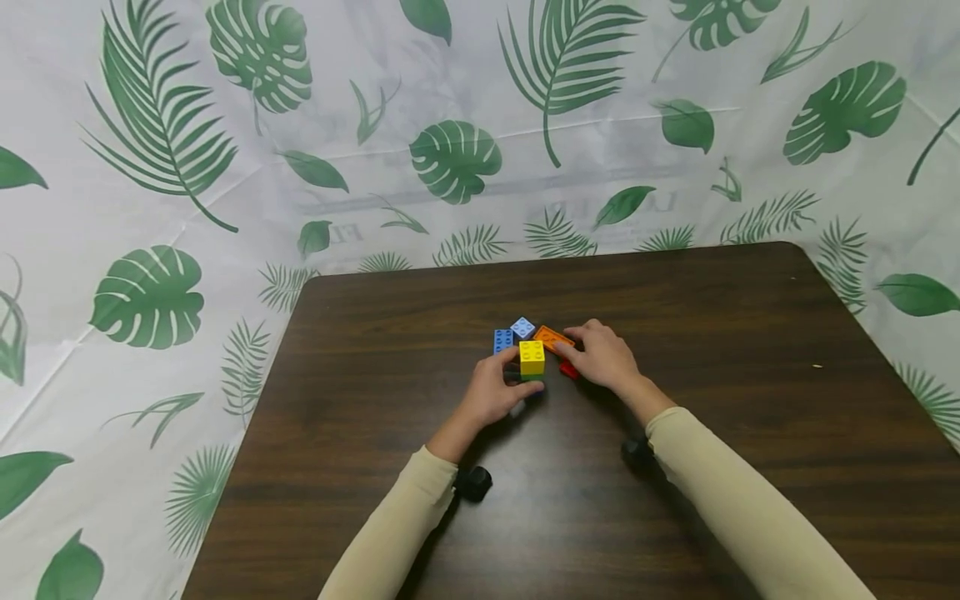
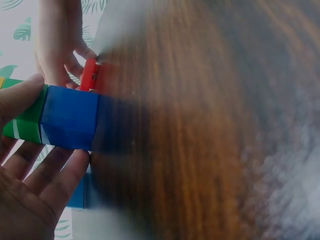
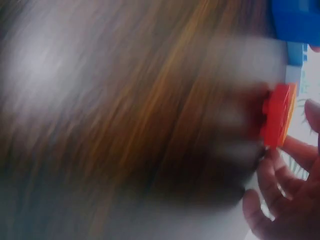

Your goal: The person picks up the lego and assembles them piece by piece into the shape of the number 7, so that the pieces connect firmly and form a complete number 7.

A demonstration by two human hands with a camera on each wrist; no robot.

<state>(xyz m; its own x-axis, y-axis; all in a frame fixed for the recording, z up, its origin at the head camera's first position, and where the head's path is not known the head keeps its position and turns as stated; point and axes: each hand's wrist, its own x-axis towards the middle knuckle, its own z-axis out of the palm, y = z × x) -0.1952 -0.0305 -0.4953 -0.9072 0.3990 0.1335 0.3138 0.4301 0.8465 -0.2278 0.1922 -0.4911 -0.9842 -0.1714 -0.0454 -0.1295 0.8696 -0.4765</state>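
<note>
We see the orange brick (image 1: 550,337) just to the left of the right hand (image 1: 606,360), which looks like the nearer hand to it. Its long axis slants from far left to near right, so its near end points towards the right fingers, and thumb and forefinger lie about that end. We cannot tell whether they pinch it or only touch it. The red brick (image 1: 569,369) shows just below the right thumb, on our side of the orange one; whether the two are joined we cannot make out. The left hand (image 1: 491,390) grips an upright stack (image 1: 532,367) between thumb and fingers: yellow on top, green in the middle, blue at the bottom. We find this stack between the two hands, near the orange brick. Beyond it on the desk (image 1: 525,517) lie a pale brick (image 1: 522,327) and a blue brick (image 1: 503,339)
</note>
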